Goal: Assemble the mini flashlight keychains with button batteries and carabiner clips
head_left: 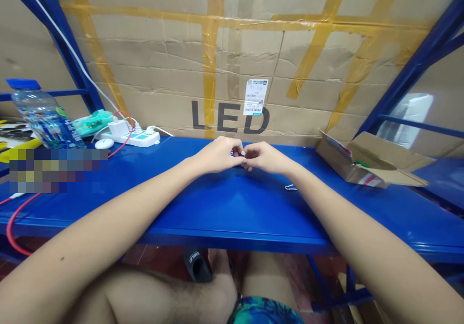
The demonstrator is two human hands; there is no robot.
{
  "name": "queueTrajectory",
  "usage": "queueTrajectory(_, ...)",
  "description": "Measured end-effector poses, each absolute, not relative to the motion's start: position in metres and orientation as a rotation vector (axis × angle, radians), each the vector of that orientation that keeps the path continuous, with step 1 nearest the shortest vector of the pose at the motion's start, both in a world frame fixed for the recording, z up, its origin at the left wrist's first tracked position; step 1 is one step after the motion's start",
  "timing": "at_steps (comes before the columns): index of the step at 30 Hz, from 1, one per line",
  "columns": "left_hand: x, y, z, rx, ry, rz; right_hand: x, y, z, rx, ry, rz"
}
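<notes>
Both hands meet over the back middle of the blue table (232, 213), fingertips almost touching. My left hand (221, 155) is closed in a pinch, and a bit of something blue and white shows by its fingers. Opposite it, my right hand (270, 157) pinches a small whitish piece (243, 154) between thumb and forefinger. The fingers hide most of both, so I cannot tell their kind or whether they are one thing. Beside my right forearm lies a small metal loop like a carabiner (290, 187), partly covered by the arm.
An opened cardboard box (369, 162) stands on the right. To the left are a plastic bottle (45, 116), a white power strip (134, 136) with plugs, a white rounded object (104, 143) and a red cable (16, 222). A large taped carton (174, 73) rises behind the table.
</notes>
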State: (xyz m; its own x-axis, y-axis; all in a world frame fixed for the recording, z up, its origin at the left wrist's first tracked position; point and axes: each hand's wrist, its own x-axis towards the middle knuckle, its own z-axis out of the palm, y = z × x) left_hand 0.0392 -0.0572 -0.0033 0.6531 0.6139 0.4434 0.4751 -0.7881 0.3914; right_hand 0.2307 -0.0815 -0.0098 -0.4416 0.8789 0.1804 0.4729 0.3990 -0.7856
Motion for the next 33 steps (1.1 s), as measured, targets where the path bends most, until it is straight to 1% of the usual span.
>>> queueTrajectory(4, 0.034, -0.048, 0.003, 2.496, 0.887, 1.010, 0.224, -0.077, -0.015, -1.194, -1.960, 0.766)
queueTrajectory(7, 0.024, -0.037, 0.014, 2.283, 0.890, 1.242, 0.221, -0.070, -0.018, -1.303, -1.855, 0.496)
queueTrajectory(9, 0.016, -0.029, 0.022, 2.054, 0.895, 1.368, 0.218, -0.065, -0.019, -1.351, -1.910, 0.299)
queueTrajectory(12, 0.006, -0.017, 0.030, 1.767, 0.928, 1.513, 0.202, -0.060, -0.016, -1.285, -2.148, 0.151)
queueTrajectory(16, -0.002, -0.006, 0.030, 1.573, 0.933, 1.561, 0.154, -0.050, -0.013, -1.140, -2.454, 0.030)
queueTrajectory(20, -0.006, 0.000, 0.022, 1.501, 0.916, 1.502, 0.103, -0.040, -0.014, -1.147, -2.602, -0.170)
queueTrajectory(22, -0.008, 0.002, 0.019, 1.492, 0.910, 1.472, 0.090, -0.037, -0.015, -1.206, -2.636, -0.203)
queueTrajectory(26, -0.008, 0.004, 0.013, 1.486, 0.907, 1.425, 0.089, -0.038, -0.018, -1.303, -2.646, -0.153)
queueTrajectory(30, -0.007, 0.003, 0.009, 1.540, 0.925, 1.374, 0.103, -0.043, -0.021, -1.282, -2.671, -0.071)
queueTrajectory(33, -0.006, 0.003, 0.006, 1.584, 0.940, 1.333, 0.115, -0.054, -0.020, -1.186, -2.685, -0.013)
